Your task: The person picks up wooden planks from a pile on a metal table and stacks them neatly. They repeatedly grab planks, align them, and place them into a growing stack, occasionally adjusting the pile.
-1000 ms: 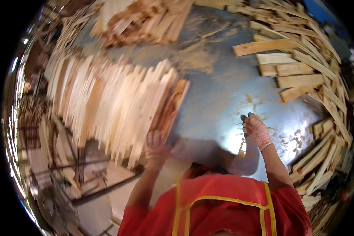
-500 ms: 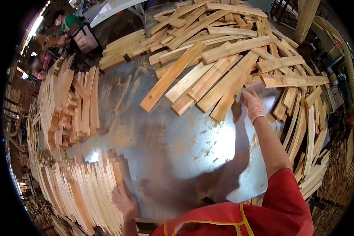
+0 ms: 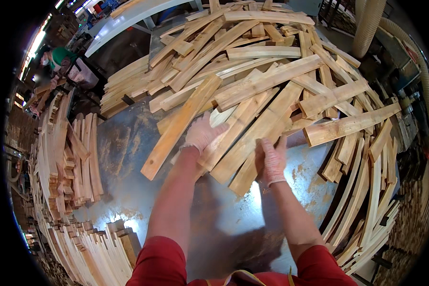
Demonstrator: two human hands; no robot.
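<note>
Both of my hands wear pale gloves and reach into the loose wooden boards on the metal table (image 3: 121,143). My left hand (image 3: 202,134) lies open on a light board (image 3: 222,116), thumb stretched to the right over the boards beside it. A more orange board (image 3: 176,136) slants just left of that hand. At the right side of the same group, my right hand (image 3: 274,162) is open, thumb and fingers apart, against the edge of a short-looking board (image 3: 245,175). A wide board (image 3: 257,136) lies between my hands. Some fingertips are hidden.
A jumbled heap of boards (image 3: 252,40) covers the table's far side, running down the right. Neat stacks of boards (image 3: 93,250) stand at the lower left, with more boards (image 3: 88,157) above. A person (image 3: 64,62) works at the far left. A ribbed hose (image 3: 367,31) hangs at upper right.
My left hand has moved from the lower-left stack up and right onto the loose boards. My right hand has come down and left to the boards' edge. The whole view has shifted.
</note>
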